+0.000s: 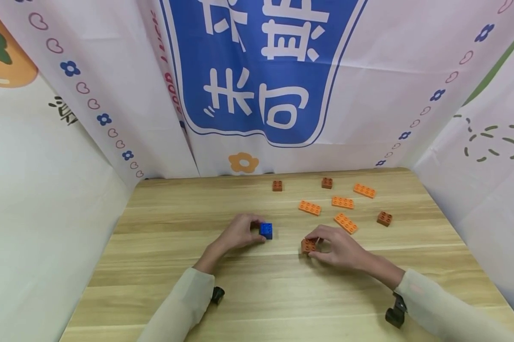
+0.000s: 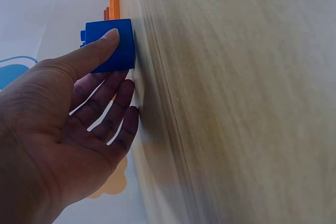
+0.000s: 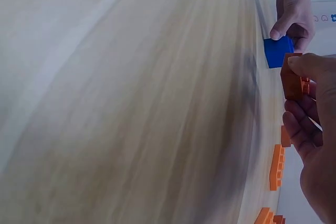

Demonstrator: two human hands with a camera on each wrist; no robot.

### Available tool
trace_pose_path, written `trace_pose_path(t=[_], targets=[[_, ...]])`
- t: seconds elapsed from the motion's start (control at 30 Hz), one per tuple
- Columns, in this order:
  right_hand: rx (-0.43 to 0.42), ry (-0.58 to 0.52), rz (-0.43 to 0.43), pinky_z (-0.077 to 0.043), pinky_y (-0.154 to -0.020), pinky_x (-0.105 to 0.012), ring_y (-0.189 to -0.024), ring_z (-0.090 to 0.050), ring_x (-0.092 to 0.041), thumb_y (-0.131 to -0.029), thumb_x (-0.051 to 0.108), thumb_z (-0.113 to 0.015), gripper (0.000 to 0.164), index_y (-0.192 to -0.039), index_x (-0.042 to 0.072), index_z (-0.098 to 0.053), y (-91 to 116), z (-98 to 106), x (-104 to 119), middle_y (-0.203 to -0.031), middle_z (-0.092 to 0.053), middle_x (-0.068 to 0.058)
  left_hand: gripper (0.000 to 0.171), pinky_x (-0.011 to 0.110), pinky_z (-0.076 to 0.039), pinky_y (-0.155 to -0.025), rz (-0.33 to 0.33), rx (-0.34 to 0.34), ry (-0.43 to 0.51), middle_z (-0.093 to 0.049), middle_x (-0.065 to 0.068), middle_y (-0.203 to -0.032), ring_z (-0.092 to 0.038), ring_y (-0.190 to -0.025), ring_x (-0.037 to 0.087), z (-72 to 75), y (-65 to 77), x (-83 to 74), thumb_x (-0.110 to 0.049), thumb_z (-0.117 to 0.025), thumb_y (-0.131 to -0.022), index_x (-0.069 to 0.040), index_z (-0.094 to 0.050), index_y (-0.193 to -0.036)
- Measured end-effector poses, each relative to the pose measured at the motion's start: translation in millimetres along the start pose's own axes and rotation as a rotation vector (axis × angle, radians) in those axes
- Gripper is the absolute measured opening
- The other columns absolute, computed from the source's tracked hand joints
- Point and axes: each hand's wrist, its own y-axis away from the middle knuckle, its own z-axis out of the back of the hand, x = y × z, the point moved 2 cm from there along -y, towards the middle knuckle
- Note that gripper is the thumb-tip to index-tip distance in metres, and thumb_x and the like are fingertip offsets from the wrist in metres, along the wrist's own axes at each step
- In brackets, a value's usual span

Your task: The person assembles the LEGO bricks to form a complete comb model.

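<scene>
Near the middle of the wooden table, my left hand [image 1: 242, 232] pinches a blue building brick [image 1: 266, 231] between thumb and fingers. The left wrist view shows the thumb flat on the near side of the blue brick [image 2: 110, 51], which sits on the tabletop with its studs turned to the left of that picture. To the right, my right hand [image 1: 335, 247] grips a brown building brick [image 1: 308, 246] by its sides, studs up. In the right wrist view the brown brick [image 3: 292, 80] appears in front of the blue one; a gap separates them in the head view.
Behind the hands lie several flat orange bricks [image 1: 346, 223] and three more brown bricks [image 1: 384, 218], scattered over the back right of the table [image 1: 163, 213]. A printed cloth [image 1: 351, 109] hangs along the table's back edge, with pale cloth sides left and right.
</scene>
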Motion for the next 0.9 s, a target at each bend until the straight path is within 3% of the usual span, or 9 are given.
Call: trace_pose_path(t=[0.33,0.67,0.9], targets=[[-0.006,-0.018,-0.060,-0.062,-0.081,-0.033,-0.095,-0.071,-0.009,-0.084,0.016,-0.092,0.036,-0.116,0.008,-0.076,-17,-8,0,-0.110,-0.077,0.000,0.041,0.038,-0.060,-0.091,0.014,-0.011,0.019,-0.077,0.008,-0.109,-0.071,-0.099,0.021,-0.7,-1.4,0.8,-0.011,-0.094,-0.081,-0.002,-0.075,-0.117],[-0.049,-0.114,-0.120,-0.063,-0.082,-0.033,-0.095,-0.072,-0.010,-0.084,0.015,-0.092,0.038,-0.118,0.009,-0.076,-30,-20,-3,-0.112,-0.077,-0.001,0.040,0.038,-0.059,-0.091,0.040,-0.007,0.036,-0.076,0.005,-0.107,-0.070,-0.099,0.020,-0.7,-1.4,1.9,-0.011,-0.094,-0.081,-0.004,-0.074,-0.114],[-0.062,-0.181,-0.208,-0.062,-0.087,-0.033,-0.098,-0.072,-0.012,-0.087,0.018,-0.090,0.035,-0.118,0.009,-0.077,-43,-26,-6,-0.113,-0.076,0.000,0.039,0.037,-0.059,-0.091,0.048,-0.002,0.025,-0.076,0.004,-0.107,-0.070,-0.098,0.018,0.5,-1.8,1.9,-0.012,-0.094,-0.081,-0.005,-0.074,-0.114]])
